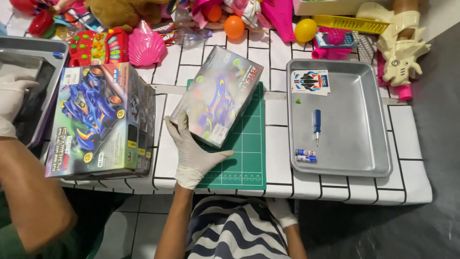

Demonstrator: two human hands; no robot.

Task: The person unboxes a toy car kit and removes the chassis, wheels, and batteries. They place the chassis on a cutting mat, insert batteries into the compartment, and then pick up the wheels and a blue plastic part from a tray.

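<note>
A toy-car kit box [218, 94], shrink-wrapped and printed with a purple racer, lies tilted across the upper left corner of a green cutting mat [244, 153] at the middle of the white, black-lined surface [407, 177]. The person's left hand [191, 146], in a pale glove, rests flat against the box's near edge at about 7 o'clock from its centre, fingers [178, 125] spread open and touching the box's lower left corner without closing around it. The right hand [281, 212], also gloved, hangs low by the striped lap at 6 o'clock, below the surface's edge; whether its fingers are curled or open cannot be told.

At 9 o'clock from the box stands a stack of matching kit boxes [98, 120], the top one showing a blue racer. At 3 o'clock sits a metal tray [354, 144] holding a sheet of stickers [310, 81], a small blue-handled screwdriver [316, 124] and two small batteries [305, 155]. Along the far side, at 12 o'clock, lie mixed toys: a pink shell [145, 46], an orange ball [234, 27], a yellow ball [305, 29] and a cream toy blaster [400, 48]. At far left, another person's gloved hand [12, 98] rests on a second grey tray [33, 62].
</note>
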